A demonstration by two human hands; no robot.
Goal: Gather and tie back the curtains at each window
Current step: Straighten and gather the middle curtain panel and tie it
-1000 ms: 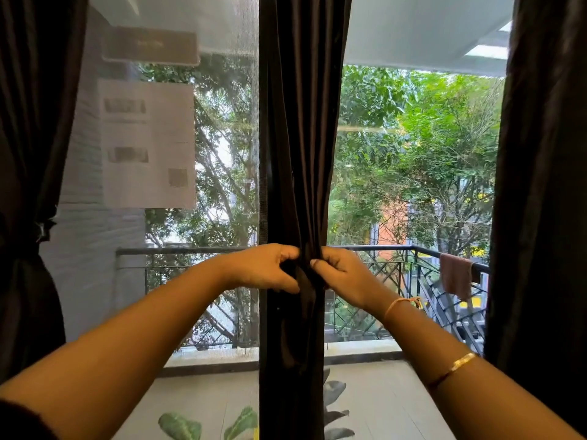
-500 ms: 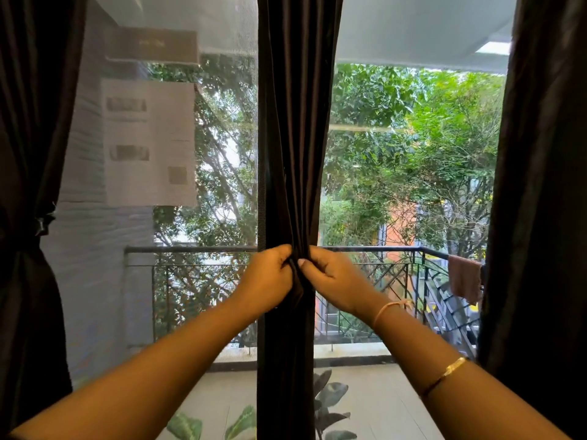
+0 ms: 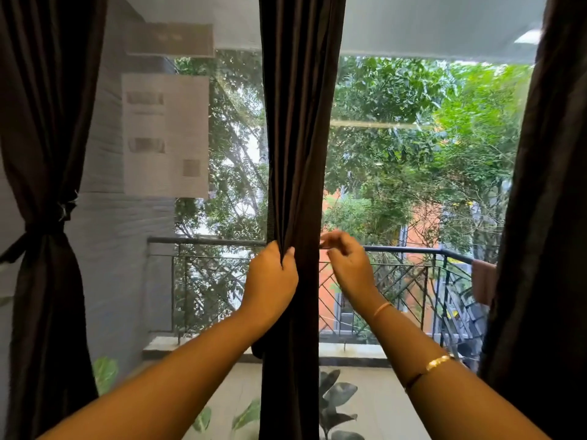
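Curtains, three dark panels: left curtain [image 3: 47, 138] is already cinched by a tie [image 3: 41, 228], middle curtain [image 3: 298, 138] is gathered into a narrow column with no tie visible, and right curtain [image 3: 546, 217] hangs loose at the frame edge. Left hand [image 3: 270, 277] grips the middle curtain's folds at railing [image 3: 406, 250] height; right hand [image 3: 347, 265] hovers just beside its right edge, fingers loosely curled, blurred, apparently empty. Progress is judged about one third.
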